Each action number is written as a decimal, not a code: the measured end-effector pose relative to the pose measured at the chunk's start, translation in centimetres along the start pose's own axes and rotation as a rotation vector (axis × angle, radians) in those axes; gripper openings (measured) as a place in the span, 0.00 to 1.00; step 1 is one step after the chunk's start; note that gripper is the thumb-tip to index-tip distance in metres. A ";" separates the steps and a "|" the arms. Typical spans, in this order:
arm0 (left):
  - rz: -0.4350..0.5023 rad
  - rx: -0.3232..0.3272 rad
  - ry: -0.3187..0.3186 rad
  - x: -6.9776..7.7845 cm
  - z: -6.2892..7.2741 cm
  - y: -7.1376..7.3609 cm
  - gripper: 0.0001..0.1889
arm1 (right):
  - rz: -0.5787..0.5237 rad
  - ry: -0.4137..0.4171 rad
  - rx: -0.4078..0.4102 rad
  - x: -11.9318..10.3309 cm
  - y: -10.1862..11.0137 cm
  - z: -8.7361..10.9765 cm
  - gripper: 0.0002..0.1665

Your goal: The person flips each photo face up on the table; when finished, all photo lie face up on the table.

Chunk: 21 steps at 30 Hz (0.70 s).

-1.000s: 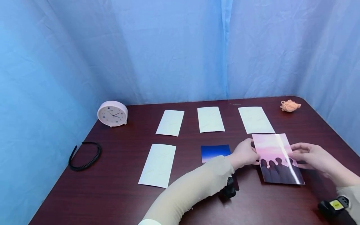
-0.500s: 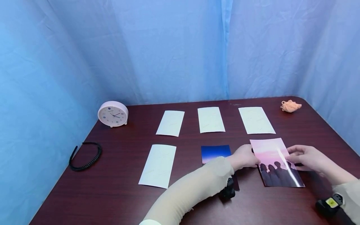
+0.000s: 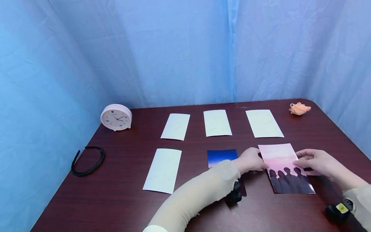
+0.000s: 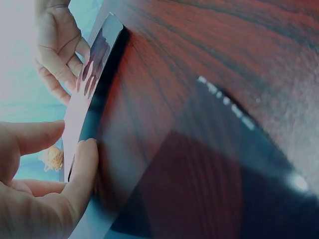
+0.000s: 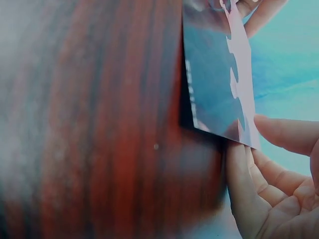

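A glossy photo [image 3: 281, 159] shows a pink sky over dark silhouettes of people. My left hand [image 3: 251, 160] pinches its left edge, and my right hand [image 3: 316, 163] holds the right edge. In the right wrist view, the thumb is on the picture side of the photo [image 5: 212, 84] and the fingers go behind it. The left wrist view shows the photo [image 4: 79, 109] tilted, with a dark shadow along its near side. A second photo [image 3: 221, 156], deep blue at the top, lies beneath my left forearm, which hides much of it.
White cards lie on the dark wood table [image 3: 116, 206]: one at front left [image 3: 162, 170], and a back row of left [image 3: 175, 127], middle [image 3: 217, 123] and right [image 3: 264, 123] cards. A clock [image 3: 116, 118], black headband [image 3: 94, 167] and peach yarn [image 3: 299, 109] lie farther out.
The pink photo has come slightly toward me and lower, widening the gap from the white card behind it. Both hands stay on its edges, and the bright glare strip has mostly gone.
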<state>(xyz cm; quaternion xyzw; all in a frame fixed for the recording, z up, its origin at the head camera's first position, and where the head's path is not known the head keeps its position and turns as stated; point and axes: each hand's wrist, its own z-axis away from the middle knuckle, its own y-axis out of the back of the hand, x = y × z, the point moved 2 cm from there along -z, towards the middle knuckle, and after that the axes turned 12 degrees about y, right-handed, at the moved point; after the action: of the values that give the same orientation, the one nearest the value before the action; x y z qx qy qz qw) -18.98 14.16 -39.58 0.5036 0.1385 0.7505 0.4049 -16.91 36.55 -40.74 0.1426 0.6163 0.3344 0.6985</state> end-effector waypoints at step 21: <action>0.305 -0.090 -0.057 -0.1 0.5 0.9 0.23 | 0.125 0.061 0.082 -0.3 0.4 0.2 0.38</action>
<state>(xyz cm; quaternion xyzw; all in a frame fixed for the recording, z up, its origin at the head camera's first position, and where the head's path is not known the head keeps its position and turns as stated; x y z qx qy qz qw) -19.01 13.37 -38.88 0.5212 0.0148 0.7942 0.3121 -16.83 36.65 -40.22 0.1990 0.6403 0.3563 0.6507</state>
